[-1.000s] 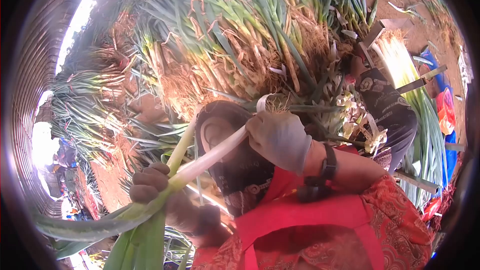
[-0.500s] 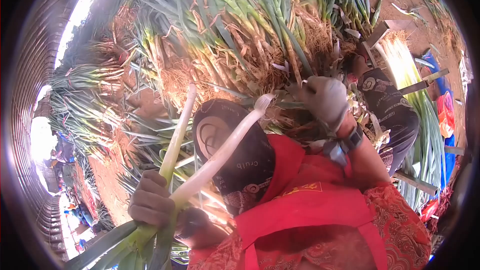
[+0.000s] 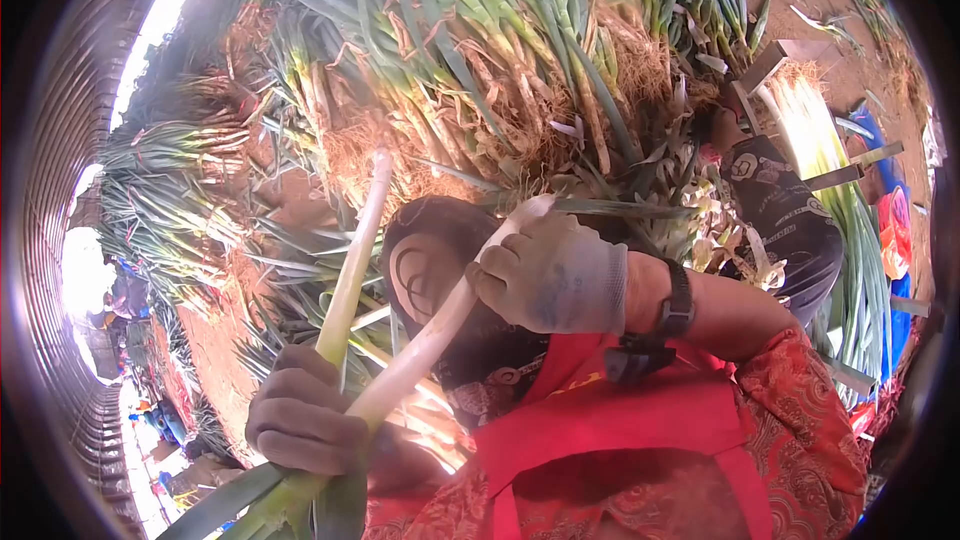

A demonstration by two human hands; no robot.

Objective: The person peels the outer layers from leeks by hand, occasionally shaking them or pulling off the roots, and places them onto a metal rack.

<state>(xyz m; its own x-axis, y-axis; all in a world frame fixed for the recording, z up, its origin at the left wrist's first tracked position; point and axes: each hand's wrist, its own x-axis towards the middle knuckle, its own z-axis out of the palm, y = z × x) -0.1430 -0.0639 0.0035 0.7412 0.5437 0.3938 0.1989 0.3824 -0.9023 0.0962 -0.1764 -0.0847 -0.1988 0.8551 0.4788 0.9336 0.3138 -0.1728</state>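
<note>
My left hand, in a grey glove, is closed round two long green onions just above their green leaves. The thinner green onion points up with its white root end free. The thicker green onion slants up to the right across my knee. My right hand, in a pale glove with blue stains, has its fingers curled against that stalk just below the root end. Part of the stalk is hidden by these fingers.
Large heaps of unpeeled green onions with roots lie in front, and more bundles lie to the left. At the right, cleaned green onions rest in a wooden rack. Peeled skins litter the ground by my leg.
My right hand has come down and left from beyond the stalk and now grips the thicker green onion near its root end. My left hand keeps its hold on both stalks.
</note>
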